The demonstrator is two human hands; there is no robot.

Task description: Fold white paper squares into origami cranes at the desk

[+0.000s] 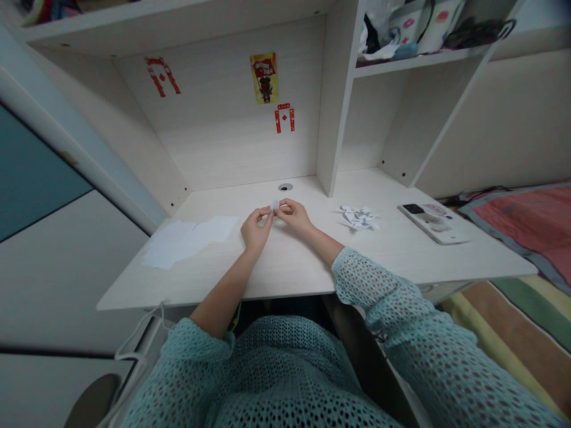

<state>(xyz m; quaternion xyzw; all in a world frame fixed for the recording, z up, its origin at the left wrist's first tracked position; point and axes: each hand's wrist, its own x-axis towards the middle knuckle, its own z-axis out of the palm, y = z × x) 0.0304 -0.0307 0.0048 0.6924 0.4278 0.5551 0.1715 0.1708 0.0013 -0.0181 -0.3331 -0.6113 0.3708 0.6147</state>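
Note:
Over the middle of the white desk, my left hand [257,229] and my right hand [293,215] meet and pinch a small piece of white paper [275,205] between thumbs and fingertips. Its exact folds are too small to make out. To the right lies a loose pile of small folded white paper pieces [358,217]. Overlapping flat sheets of white paper [182,241] are spread on the desk to the left of my left hand.
A white phone [432,223] lies face down at the desk's right side. Behind my hands is a round cable hole [285,186]. An upright shelf divider [339,101] stands at the back, and a bed with a striped sheet [513,333] adjoins the right.

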